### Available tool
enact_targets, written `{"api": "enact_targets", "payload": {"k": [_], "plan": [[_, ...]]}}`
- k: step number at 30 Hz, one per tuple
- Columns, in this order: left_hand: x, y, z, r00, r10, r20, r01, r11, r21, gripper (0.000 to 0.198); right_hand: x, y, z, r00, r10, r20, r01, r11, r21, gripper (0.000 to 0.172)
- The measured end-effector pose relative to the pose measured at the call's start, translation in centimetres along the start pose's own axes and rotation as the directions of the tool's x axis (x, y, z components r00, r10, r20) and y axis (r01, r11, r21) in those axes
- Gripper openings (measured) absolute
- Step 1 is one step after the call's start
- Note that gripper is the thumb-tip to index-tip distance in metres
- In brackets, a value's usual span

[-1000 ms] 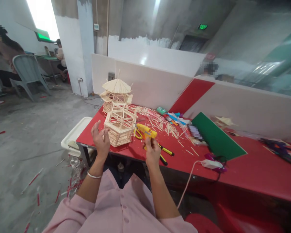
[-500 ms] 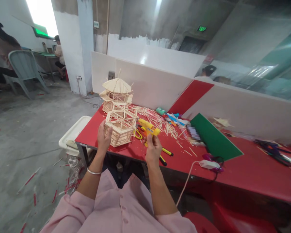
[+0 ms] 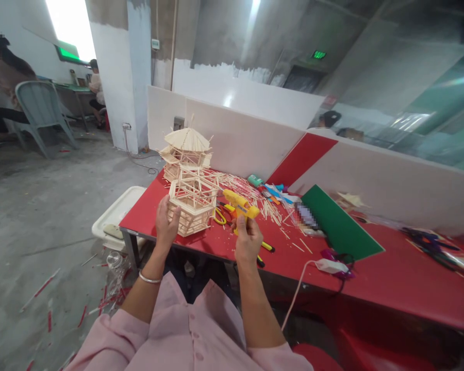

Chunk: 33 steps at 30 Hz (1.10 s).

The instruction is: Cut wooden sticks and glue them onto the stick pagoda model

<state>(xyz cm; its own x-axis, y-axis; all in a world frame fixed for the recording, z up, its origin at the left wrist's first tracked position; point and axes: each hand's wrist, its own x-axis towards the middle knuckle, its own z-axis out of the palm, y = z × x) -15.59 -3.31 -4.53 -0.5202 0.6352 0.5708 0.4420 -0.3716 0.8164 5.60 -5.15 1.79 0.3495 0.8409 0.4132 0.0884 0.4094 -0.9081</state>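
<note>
My left hand [image 3: 167, 224] grips the near left side of a hexagonal framework [image 3: 192, 211] built from thin wooden sticks, resting near the table's front edge. Its fingers curve round the outer wall, with the thumb in front. A yellow glue gun [image 3: 241, 205] is in my right hand [image 3: 249, 241], its nozzle end pointing left toward the framework, apart from it. Just behind stands a roofed stick pavilion [image 3: 187, 141]. Yellow-handled scissors [image 3: 219, 216] lie between the framework and the glue gun. A yellow and black utility knife [image 3: 268, 247] lies by my right hand, partly hidden.
Loose sticks [image 3: 242, 184] are heaped across the red table [image 3: 375, 278]. A green board [image 3: 338, 226] lies to the right, near a white power strip [image 3: 330, 266] with a cord. A white bin [image 3: 104, 219] stands left of the table. Two people sit far left.
The glue gun and my right hand have shifted slightly right and down. My left hand stays on the framework. The whole view has tilted a little.
</note>
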Motion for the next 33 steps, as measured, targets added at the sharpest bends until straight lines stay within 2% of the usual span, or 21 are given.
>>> {"api": "enact_targets", "payload": {"k": [3,5,7,9,12,15,20,26,30,33], "plan": [[-0.2,0.2,0.0,1.0,0.005,-0.004,-0.005,1.0,0.02,0.056,1.1,-1.2,0.0,0.999,-0.025,0.041,0.028,0.997,-0.076,0.044],[-0.4,0.3,-0.1,1.0,0.009,-0.003,-0.009,1.0,0.029,0.055,2.7,-2.4,0.0,0.993,-0.088,0.076,0.102,0.976,-0.194,0.044],[-0.6,0.4,-0.1,1.0,0.02,-0.013,-0.02,0.999,0.032,0.054,4.9,-3.5,0.1,0.975,-0.169,0.144,0.209,0.921,-0.329,0.047],[-0.7,0.5,0.0,0.999,0.04,-0.028,-0.039,0.999,0.032,0.053,7.4,-4.3,0.5,0.948,-0.195,0.252,0.289,0.859,-0.422,0.051],[-0.9,0.6,0.1,0.997,0.061,-0.037,-0.06,0.998,0.033,0.053,10.5,-4.6,1.3,0.913,-0.164,0.374,0.333,0.828,-0.451,0.055],[-1.0,0.6,0.1,0.997,0.065,-0.037,-0.063,0.997,0.044,0.053,11.9,-3.9,1.8,0.894,-0.17,0.415,0.366,0.811,-0.456,0.055],[-1.4,0.5,0.2,0.995,0.088,-0.037,-0.085,0.993,0.079,0.054,11.5,-3.2,1.5,0.895,-0.2,0.4,0.404,0.743,-0.534,0.053],[-1.7,0.6,0.3,0.994,0.106,-0.039,-0.102,0.99,0.098,0.053,10.0,-5.3,1.9,0.876,-0.221,0.429,0.404,0.822,-0.402,0.053],[-1.9,1.0,0.2,0.994,0.104,-0.037,-0.101,0.99,0.095,0.051,9.2,-5.9,2.3,0.864,-0.208,0.458,0.418,0.804,-0.423,0.052],[-2.2,1.3,0.1,0.993,0.114,-0.023,-0.111,0.988,0.105,0.049,8.6,-5.5,2.1,0.844,-0.255,0.472,0.465,0.785,-0.409,0.049]]}}
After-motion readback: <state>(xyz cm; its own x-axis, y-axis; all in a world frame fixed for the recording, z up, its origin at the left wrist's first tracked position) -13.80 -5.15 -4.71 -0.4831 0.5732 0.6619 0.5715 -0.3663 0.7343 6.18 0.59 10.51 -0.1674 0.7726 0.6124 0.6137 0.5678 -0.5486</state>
